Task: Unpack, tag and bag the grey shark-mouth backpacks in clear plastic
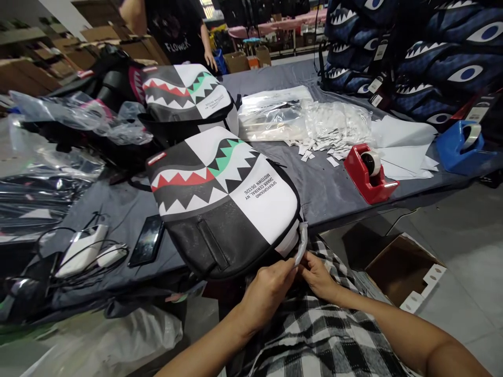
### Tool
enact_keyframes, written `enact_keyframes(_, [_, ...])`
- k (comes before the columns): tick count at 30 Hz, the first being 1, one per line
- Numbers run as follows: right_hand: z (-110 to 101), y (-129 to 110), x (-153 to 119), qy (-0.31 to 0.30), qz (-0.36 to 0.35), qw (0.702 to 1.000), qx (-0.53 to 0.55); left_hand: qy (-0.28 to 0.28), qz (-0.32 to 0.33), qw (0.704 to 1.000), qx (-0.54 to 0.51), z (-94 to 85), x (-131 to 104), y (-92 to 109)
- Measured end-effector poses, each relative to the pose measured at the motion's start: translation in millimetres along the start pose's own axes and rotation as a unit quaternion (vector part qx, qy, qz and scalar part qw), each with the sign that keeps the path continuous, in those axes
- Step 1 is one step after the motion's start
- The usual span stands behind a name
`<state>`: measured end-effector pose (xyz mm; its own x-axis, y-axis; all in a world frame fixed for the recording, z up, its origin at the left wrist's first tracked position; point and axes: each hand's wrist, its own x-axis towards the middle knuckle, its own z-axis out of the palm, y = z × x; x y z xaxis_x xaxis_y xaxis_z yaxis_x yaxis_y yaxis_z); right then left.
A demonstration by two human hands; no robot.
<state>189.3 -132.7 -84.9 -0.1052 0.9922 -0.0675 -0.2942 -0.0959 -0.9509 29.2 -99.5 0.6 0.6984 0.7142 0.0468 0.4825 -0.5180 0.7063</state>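
Observation:
A black and white backpack (220,204) with a printed shark mouth lies on the cloth-covered table in front of me, its lower edge towards my body. From its near right corner hangs a pale grey wrapped strip (302,242). My left hand (269,288) is closed around the lower part of this strip. Just to the right, my right hand (319,277) has its fingers pressed together close to the strip's lower end. What lies between those fingertips is hidden. A second backpack (184,97) of the same pattern sits behind the first.
A red tape dispenser (369,175) and a blue one (463,146) stand to the right. Behind them are small white tags (334,125) in plastic and stacked blue shark bags (444,63). A phone (147,241) and white chargers (82,251) lie left. Across the table stands a person (176,31).

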Motion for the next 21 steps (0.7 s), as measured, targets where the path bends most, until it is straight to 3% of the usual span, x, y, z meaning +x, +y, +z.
enact_keyframes(5, [2,4,3,-0.026,0.085,0.994,0.067,-0.003,0.001,1.000,0.023,2.0,-2,-2])
enact_keyframes(8, [-4,-2,-5,-0.005,0.135,0.988,0.079,-0.007,-0.001,0.999,0.053,5.2,-3,-3])
enact_keyframes(10, [-7,-9,-13,-0.028,0.166,0.978,0.124,0.004,-0.007,0.997,0.074,7.6,-4,-2])
enact_keyframes(15, [-7,-25,-17,-0.144,0.224,0.909,0.319,0.072,0.003,0.995,0.072,11.8,-9,-5])
enact_keyframes(18, [-4,-29,-11,-0.197,0.232,0.877,0.371,0.118,0.001,0.993,0.022,11.1,-10,-7])
enact_keyframes(21, [-8,-28,-6,-0.229,0.228,0.860,0.395,0.113,0.017,0.993,0.022,9.3,-8,-7])
